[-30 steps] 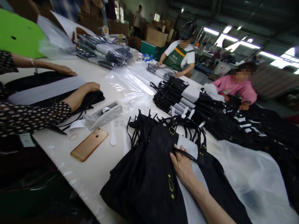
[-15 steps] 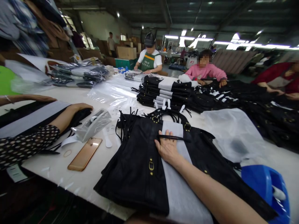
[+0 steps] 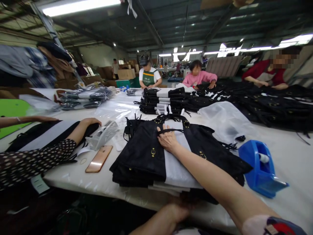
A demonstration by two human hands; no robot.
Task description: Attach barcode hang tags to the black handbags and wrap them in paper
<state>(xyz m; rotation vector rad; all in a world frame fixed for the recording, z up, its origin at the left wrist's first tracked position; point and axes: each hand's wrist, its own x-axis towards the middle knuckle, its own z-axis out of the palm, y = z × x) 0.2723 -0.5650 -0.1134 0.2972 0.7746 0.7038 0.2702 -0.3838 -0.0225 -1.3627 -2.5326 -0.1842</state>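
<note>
A stack of black bags (image 3: 141, 153) with gold buckles and white paper inserts (image 3: 174, 166) lies in front of me on the white table (image 3: 293, 156). My right hand (image 3: 167, 139) rests flat on the top bag near its black handles (image 3: 171, 118), fingers spread and open, with one strap lying across the fingertips. My left hand (image 3: 177, 207) is at the near edge of the stack, low in the view. Its fingers are tucked under the stack and hidden.
A blue tape dispenser (image 3: 259, 169) stands right of the stack. A white tape dispenser (image 3: 104, 133) and a gold phone (image 3: 99, 159) lie to the left, beside a co-worker's dotted sleeve (image 3: 36, 156). More stacked black bags (image 3: 166, 101) and clear plastic bags (image 3: 225, 120) lie beyond. Several people work across the table.
The view has tilted up and pulled back. My right hand stays flat on the top bag. My left hand has come into view at the stack's near edge.
</note>
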